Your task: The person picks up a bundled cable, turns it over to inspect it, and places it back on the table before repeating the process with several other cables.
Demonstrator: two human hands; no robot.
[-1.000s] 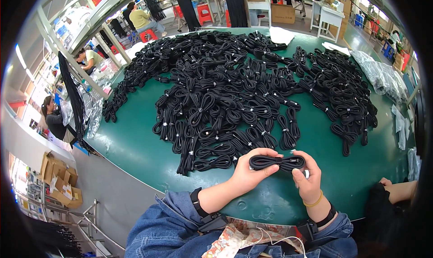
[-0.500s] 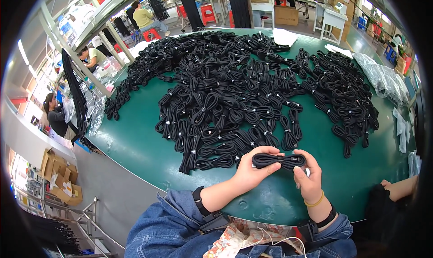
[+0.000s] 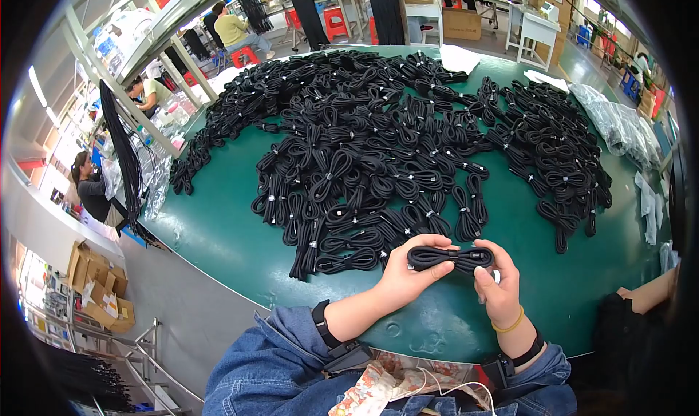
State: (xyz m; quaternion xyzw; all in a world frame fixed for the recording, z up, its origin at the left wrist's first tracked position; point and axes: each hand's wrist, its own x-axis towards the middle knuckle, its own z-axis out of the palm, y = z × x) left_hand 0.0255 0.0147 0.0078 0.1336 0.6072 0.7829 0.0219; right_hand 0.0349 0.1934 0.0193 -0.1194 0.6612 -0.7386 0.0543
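Observation:
A coiled black cable (image 3: 451,259), cinched at its middle, is held level between my two hands above the near edge of the green table (image 3: 218,234). My left hand (image 3: 409,270) grips the left end of the loops, thumb in front and fingers behind. On the other end, my right hand (image 3: 501,285) pinches with thumb and fingers. A small white piece shows beside the right fingers; I cannot tell what it is. Just beyond my hands lies a big heap of similar bundled black cables (image 3: 349,147).
A second heap of cable bundles (image 3: 561,154) lies at the right, with clear plastic bags (image 3: 619,125) past it. Another person's hand (image 3: 648,296) rests at the right edge. Cardboard boxes (image 3: 100,288) stand on the floor at left. Several people sit farther back.
Almost nothing differs. Both hands keep the coiled cable in the same place; the other person's forearm at the right edge has shifted slightly.

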